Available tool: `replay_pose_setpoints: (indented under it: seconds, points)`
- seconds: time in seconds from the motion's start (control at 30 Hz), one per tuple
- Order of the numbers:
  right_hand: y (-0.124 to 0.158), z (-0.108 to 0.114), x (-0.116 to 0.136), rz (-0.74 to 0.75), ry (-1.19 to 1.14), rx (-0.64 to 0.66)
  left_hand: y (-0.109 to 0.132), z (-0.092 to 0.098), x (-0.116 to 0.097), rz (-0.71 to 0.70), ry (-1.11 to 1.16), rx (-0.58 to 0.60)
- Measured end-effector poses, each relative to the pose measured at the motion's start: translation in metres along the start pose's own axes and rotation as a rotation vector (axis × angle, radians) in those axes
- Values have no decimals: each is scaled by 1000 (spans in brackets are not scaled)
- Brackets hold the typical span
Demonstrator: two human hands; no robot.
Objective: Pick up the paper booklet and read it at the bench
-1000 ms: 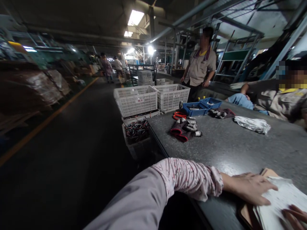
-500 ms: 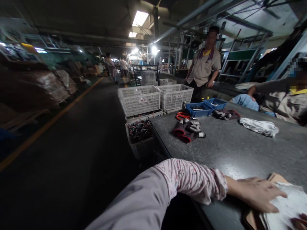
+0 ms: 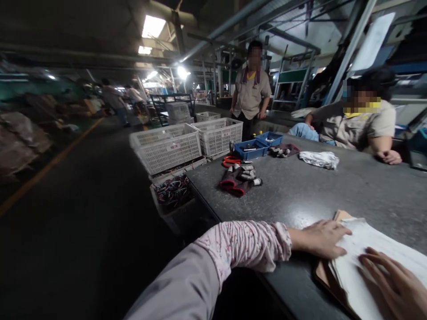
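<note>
**A:** What do you have closest to the camera?

**B:** Both of my hands, on the near edge of the table (image 3: pixel 333 191). My left hand (image 3: pixel 320 240) lies flat, with its fingers spread on the left edge of the stack of paper (image 3: pixel 376 235). My right hand (image 3: pixel 390 280) lies palm down on top of the sheets, fingers straight. Neither hand is closed around anything; they only press down.

**A:** And the paper itself?

**B:** It sits on a brown board (image 3: pixel 322 273), whose edge shows along the left side and at the far corner. I judge this to be a squaring or steadying step, since the stack is pinned and not lifted. To take off one sheet, I think I would keep the left hand pressing and use a right fingertip to catch a corner. I cannot tell whether the sheets are loose or clipped.

**A:** What is further out?

**B:** A pair of dark gloves (image 3: pixel 238 180) lies mid-table, well apart from my hands. Behind it are red-handled cutters (image 3: pixel 231 160), two blue trays (image 3: pixel 250 150) and a white cloth (image 3: pixel 318 159). White crates (image 3: pixel 167 149) stand off the table's left end, and the low crate (image 3: pixel 171 191) is full of wires. A seated person (image 3: pixel 360 120) leans on the far side, and a standing person (image 3: pixel 251 89) is behind the trays.
</note>
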State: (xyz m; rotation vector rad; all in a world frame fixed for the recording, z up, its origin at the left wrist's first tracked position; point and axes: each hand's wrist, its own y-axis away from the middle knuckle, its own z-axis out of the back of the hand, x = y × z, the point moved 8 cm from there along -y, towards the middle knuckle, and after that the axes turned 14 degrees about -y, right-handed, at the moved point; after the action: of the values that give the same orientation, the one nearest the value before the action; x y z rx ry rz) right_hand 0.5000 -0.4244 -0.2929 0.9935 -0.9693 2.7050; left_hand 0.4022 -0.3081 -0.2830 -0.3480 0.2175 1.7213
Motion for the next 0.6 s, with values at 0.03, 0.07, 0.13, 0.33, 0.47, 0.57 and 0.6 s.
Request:
replay_pose_setpoints:
  seconds: [0.03,0.07,0.13,0.33,0.47,0.57,0.6]
  points:
    - [-3,1,8,-19,-8,-11,0,-2,0,-15,11,-3]
    - [-6,2,14,-43,-10,-7,-1,-3,1,-23,22,-10]
    - [-11,2,26,-85,-3,1,-1,-5,3,-19,37,-41]
    - [-10,1,33,-214,20,-1,1,-4,8,-3,64,-85]
    - [-6,-1,29,-231,34,4,3,-1,6,-10,71,-75]
    - [-4,-2,27,-213,35,8,5,2,5,-8,62,-79]
    - [-4,-3,27,-206,35,9,5,3,5,-3,59,-73]
